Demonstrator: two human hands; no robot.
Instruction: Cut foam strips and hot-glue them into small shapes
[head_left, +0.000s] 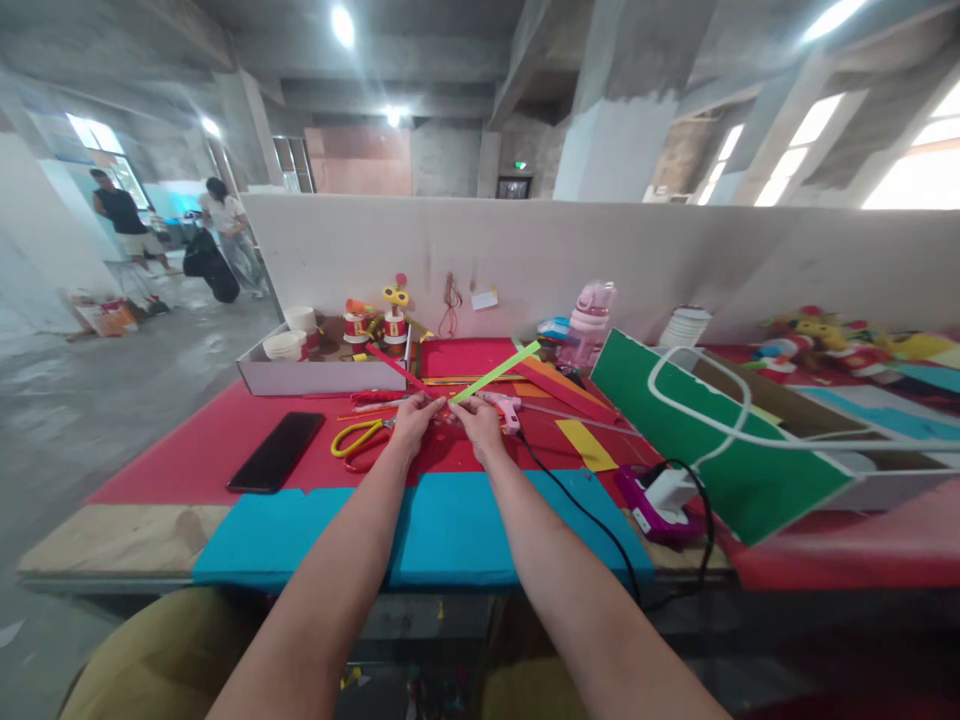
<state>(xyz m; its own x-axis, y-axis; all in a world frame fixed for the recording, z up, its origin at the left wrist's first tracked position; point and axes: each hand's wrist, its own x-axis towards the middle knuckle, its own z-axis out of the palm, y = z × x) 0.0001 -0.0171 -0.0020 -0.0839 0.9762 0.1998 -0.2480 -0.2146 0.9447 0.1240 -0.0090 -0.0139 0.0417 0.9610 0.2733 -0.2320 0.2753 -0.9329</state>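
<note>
My left hand [417,415] is closed in a pinch on the lower end of a red paper strip [391,365], which slants up to the left. In the fingers of my right hand [478,418] is the lower end of a bright green paper strip [501,371], which slants up to the right. The two ends come close together between my fingertips, and I cannot tell whether they touch. Yellow-handled scissors [355,438] lie just left of my left hand. A pink glue gun [507,407] lies beside my right hand, its black cable running toward the table's front edge.
A black phone [277,453] lies at left, below a white tray [322,378] with cups and toy figures. Rightward are a yellow paper piece [586,444], a purple power strip [651,512], a leaning green board [697,440] and a pink bottle [589,322]. Two people stand far left.
</note>
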